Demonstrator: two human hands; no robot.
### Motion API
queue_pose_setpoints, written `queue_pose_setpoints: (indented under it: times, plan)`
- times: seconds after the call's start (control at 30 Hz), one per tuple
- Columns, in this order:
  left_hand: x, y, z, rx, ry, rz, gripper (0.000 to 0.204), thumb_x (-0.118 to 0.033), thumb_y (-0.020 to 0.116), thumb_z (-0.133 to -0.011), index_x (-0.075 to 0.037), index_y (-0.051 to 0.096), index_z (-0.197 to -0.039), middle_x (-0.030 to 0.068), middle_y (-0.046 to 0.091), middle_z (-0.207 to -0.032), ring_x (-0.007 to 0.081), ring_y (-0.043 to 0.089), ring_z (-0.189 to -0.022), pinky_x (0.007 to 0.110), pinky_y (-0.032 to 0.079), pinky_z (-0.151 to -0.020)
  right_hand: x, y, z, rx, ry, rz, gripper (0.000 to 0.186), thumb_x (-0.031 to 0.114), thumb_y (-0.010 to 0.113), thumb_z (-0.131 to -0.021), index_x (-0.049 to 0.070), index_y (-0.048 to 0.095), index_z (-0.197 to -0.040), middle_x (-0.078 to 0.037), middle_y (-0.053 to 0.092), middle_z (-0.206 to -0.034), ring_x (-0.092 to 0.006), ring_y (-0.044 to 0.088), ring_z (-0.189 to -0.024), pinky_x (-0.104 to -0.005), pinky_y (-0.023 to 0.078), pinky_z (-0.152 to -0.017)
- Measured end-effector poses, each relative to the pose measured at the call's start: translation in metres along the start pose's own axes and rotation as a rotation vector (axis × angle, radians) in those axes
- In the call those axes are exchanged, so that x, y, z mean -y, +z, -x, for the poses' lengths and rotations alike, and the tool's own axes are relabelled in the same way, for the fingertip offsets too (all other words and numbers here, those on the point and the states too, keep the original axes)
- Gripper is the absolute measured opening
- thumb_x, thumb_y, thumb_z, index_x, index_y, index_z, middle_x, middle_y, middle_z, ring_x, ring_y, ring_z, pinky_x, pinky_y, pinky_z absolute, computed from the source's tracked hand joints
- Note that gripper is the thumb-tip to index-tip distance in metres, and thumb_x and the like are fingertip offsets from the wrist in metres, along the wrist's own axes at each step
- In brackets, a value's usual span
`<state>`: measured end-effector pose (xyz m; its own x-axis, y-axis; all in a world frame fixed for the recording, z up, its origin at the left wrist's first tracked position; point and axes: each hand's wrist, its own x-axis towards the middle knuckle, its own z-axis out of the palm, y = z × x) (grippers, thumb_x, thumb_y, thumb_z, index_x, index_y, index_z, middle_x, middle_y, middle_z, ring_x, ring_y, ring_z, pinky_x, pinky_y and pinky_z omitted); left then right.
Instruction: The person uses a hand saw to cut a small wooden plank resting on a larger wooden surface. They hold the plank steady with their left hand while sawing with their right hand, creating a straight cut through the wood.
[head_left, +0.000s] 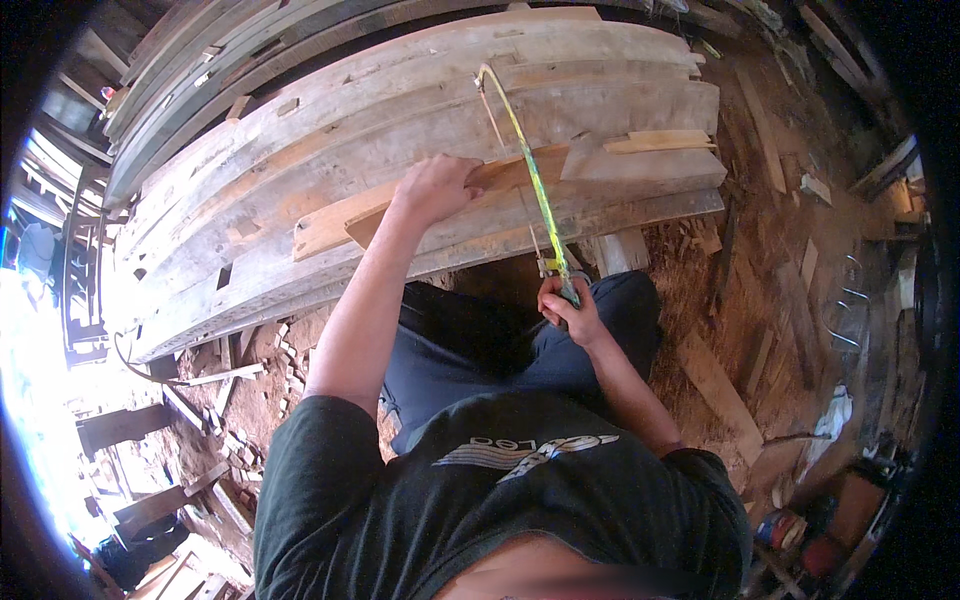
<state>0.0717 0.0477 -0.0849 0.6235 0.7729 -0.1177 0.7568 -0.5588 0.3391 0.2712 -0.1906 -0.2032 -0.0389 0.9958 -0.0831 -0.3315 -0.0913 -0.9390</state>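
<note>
My right hand (570, 308) is closed around the handle of a bow saw (538, 185) with a yellow-green frame. The saw points away from me, and its thin blade crosses a narrow brown board (507, 176) on the plank bench. To the left of the saw, my left hand (437, 188) presses on that board with its fingers curled over the far edge. A paler wooden piece (325, 228) lies by the board's left end, partly covered by my forearm and hand. Whether the blade has cut into the wood, I cannot tell.
The bench of weathered planks (400, 125) spans the space before my knees. A light wood strip (655, 142) rests at its right end. Wood offcuts (715, 385) and chips litter the brown floor on both sides. Stacked long boards (190, 100) stand at the far left.
</note>
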Motion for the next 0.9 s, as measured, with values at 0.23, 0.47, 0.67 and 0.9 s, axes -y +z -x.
queue_pose_setpoints:
  times: [0.23, 0.47, 0.67, 0.9]
  plan:
    - [0.014, 0.011, -0.010, -0.045, 0.079, -0.012, 0.049, -0.036, 0.073, -0.089, -0.014, 0.067, -0.133, 0.0183, 0.072, -0.116, 0.0373, 0.067, -0.111, 0.048, 0.053, -0.096, 0.011, -0.013, -0.003, 0.045, 0.019, 0.021, 0.017, 0.018, 0.071, -0.094, 0.005, 0.062, -0.089, -0.001, 0.060, -0.072, -0.0067, 0.049, -0.054, -0.0244, 0.038, -0.048]
    - [0.011, 0.010, -0.009, -0.022, 0.067, -0.059, 0.045, -0.036, 0.072, -0.090, -0.014, 0.069, -0.129, 0.0186, 0.073, -0.113, 0.0382, 0.068, -0.108, 0.049, 0.055, -0.093, 0.042, -0.019, -0.028, 0.047, 0.050, -0.030, 0.020, 0.020, 0.069, -0.093, 0.003, 0.061, -0.086, 0.001, 0.051, -0.063, -0.0074, 0.047, -0.051, -0.0242, 0.036, -0.049]
    - [-0.003, 0.003, 0.002, 0.012, -0.022, -0.086, 0.045, -0.037, 0.072, -0.090, -0.016, 0.069, -0.130, 0.0181, 0.073, -0.112, 0.0383, 0.069, -0.107, 0.050, 0.055, -0.092, 0.045, -0.003, -0.065, -0.068, 0.036, -0.059, 0.020, 0.020, 0.067, -0.097, 0.004, 0.061, -0.087, -0.001, 0.056, -0.065, -0.0070, 0.048, -0.052, -0.0247, 0.038, -0.049]
    - [0.006, 0.005, -0.004, -0.015, -0.005, -0.032, 0.048, -0.039, 0.073, -0.089, -0.020, 0.068, -0.133, 0.0173, 0.072, -0.117, 0.0380, 0.067, -0.112, 0.050, 0.054, -0.095, 0.031, 0.009, -0.118, -0.117, 0.014, -0.032, 0.017, 0.020, 0.069, -0.096, 0.005, 0.062, -0.090, -0.002, 0.060, -0.070, -0.0084, 0.049, -0.052, -0.0264, 0.040, -0.050]
